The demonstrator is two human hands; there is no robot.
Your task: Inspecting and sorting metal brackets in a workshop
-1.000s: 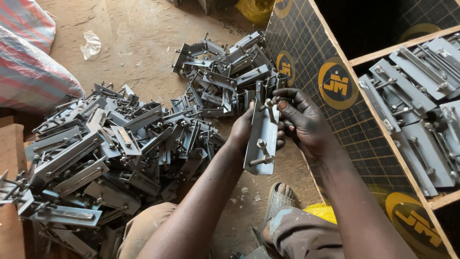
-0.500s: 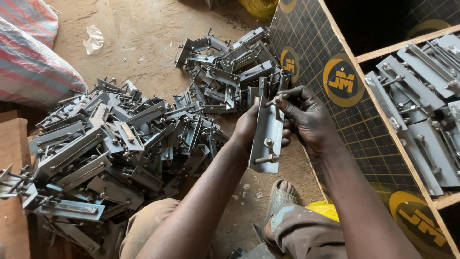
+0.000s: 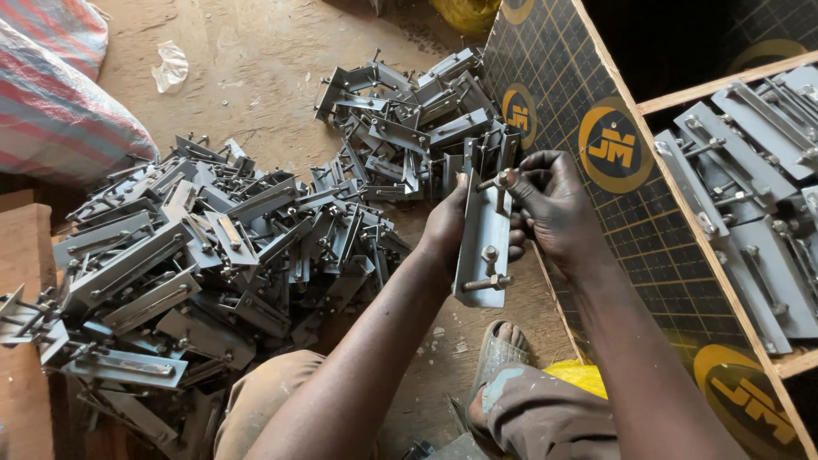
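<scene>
My left hand (image 3: 447,228) grips a grey metal bracket (image 3: 483,247) upright from behind, low in the middle of the view. Bolts stick out of its face near the bottom. My right hand (image 3: 554,204) pinches a bolt (image 3: 498,181) at the bracket's top end with thumb and fingers. A big heap of like brackets (image 3: 187,255) lies on the dirt floor to the left, and a smaller heap (image 3: 409,119) lies just beyond my hands.
A dark gridded board box (image 3: 630,213) with a wooden rim stands on the right, with finished brackets (image 3: 750,196) laid inside. A striped sack (image 3: 51,102) sits at the top left. A crumpled white scrap (image 3: 170,66) lies on the floor. My sandalled foot (image 3: 498,349) rests below the bracket.
The bracket stays in my left hand. My right hand's fingers have shifted on the top bolt, and the view has drifted slightly.
</scene>
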